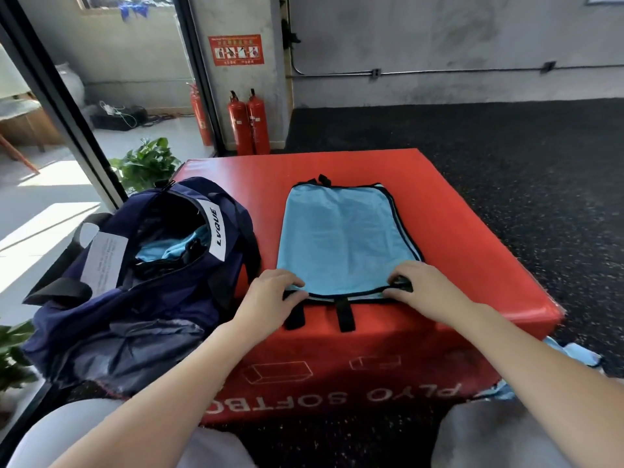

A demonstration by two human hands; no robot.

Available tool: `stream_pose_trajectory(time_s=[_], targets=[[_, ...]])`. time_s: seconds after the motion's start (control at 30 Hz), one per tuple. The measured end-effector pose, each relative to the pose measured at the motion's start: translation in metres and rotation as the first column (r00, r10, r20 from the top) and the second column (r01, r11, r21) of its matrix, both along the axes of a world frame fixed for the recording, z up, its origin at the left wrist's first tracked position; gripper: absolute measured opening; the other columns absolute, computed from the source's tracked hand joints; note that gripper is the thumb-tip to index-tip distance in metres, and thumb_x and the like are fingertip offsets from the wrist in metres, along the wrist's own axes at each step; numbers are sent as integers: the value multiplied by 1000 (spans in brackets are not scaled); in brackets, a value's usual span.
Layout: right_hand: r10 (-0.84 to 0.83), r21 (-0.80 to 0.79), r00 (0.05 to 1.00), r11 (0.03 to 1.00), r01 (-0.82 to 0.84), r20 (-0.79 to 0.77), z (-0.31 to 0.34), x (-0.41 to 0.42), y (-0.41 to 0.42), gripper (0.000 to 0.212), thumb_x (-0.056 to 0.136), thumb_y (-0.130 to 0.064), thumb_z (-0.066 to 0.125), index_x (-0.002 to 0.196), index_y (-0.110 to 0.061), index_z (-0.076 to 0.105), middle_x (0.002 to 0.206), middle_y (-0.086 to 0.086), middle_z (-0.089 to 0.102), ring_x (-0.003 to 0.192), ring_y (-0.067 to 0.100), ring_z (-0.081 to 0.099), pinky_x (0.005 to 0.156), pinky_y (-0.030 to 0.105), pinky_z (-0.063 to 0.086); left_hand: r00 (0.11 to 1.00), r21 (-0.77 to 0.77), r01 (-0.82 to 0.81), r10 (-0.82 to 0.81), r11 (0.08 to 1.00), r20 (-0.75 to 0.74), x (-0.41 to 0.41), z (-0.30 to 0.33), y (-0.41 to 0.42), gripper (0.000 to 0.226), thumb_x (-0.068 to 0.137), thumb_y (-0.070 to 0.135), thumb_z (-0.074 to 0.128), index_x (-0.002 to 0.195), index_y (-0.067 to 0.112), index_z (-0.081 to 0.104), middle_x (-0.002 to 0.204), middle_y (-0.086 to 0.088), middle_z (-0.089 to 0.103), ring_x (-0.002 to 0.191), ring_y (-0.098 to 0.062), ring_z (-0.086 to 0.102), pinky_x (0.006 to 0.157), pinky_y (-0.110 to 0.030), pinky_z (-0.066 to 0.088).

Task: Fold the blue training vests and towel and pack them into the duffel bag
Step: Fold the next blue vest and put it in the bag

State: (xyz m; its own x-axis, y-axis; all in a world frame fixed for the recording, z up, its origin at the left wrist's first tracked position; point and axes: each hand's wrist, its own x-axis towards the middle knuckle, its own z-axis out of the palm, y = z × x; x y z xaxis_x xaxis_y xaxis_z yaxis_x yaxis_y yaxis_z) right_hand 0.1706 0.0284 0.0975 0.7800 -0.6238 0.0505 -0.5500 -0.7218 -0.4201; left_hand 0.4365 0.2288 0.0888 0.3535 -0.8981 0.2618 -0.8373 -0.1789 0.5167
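Note:
A light blue training vest (344, 238) with black trim lies flat on the red plyo box (456, 204), its black straps hanging over the near edge. My left hand (270, 298) pinches the vest's near left corner. My right hand (422, 288) grips the near right corner at the black hem. The navy duffel bag (145, 288) stands open on the left of the box, with light blue fabric (169, 249) lying inside it. More light blue cloth (574, 356) lies on the floor at the box's right side.
A potted plant (145, 163) stands behind the bag, and another plant's leaves (13, 352) show at the far left. Red fire extinguishers (250, 123) stand against the back wall. Dark speckled rubber flooring (523, 157) surrounds the box. My knees are at the bottom edge.

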Motion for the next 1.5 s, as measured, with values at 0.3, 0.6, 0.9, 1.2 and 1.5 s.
stream_pose_trajectory(time_s=[0.3, 0.6, 0.9, 1.2, 1.5], targets=[[-16, 13, 997, 1000, 15, 74, -18, -51, 12, 56, 79, -69, 61, 122, -34, 71, 124, -22, 55, 123, -4, 45, 109, 14, 27, 997, 102, 46, -51, 994, 51, -6, -7, 15, 36, 88, 47, 72, 118, 27, 70, 112, 17, 62, 116, -9, 49, 94, -20, 31], [66, -172, 995, 984, -52, 76, -25, -70, 29, 42, 76, -51, 78, 112, -29, 76, 92, -22, 58, 89, 5, 49, 85, 25, 41, 980, 129, 131, -148, 983, 132, -27, -12, 46, 48, 80, 37, 82, 122, 18, 70, 115, 4, 63, 116, -16, 54, 102, -21, 36], [57, -74, 996, 996, -51, 73, -10, -74, 33, 15, 95, -32, 68, 106, -23, 72, 110, -18, 54, 101, 3, 53, 93, 25, 42, 993, 74, 104, -108, 992, 55, -32, 4, 57, 13, 92, 32, 70, 102, 24, 72, 96, 16, 62, 97, -5, 54, 86, -25, 44], [-76, 177, 994, 982, 62, 75, 23, -74, 39, 10, 98, -37, 63, 92, -32, 67, 82, -10, 69, 72, 3, 61, 68, 28, 46, 991, 150, -18, 38, 989, -127, -28, 31, 52, 18, 97, 36, 62, 85, 22, 65, 72, 2, 67, 69, -13, 63, 66, -38, 51], [-187, 465, 952, 884, 56, 242, 57, -72, 25, 7, 87, -22, 78, 88, -15, 78, 83, 1, 78, 76, 7, 68, 73, 22, 49, 979, 130, -9, 35, 991, -199, -14, 63, 40, 39, 83, 54, 59, 84, 16, 67, 67, -1, 65, 63, -19, 60, 61, -35, 45]])
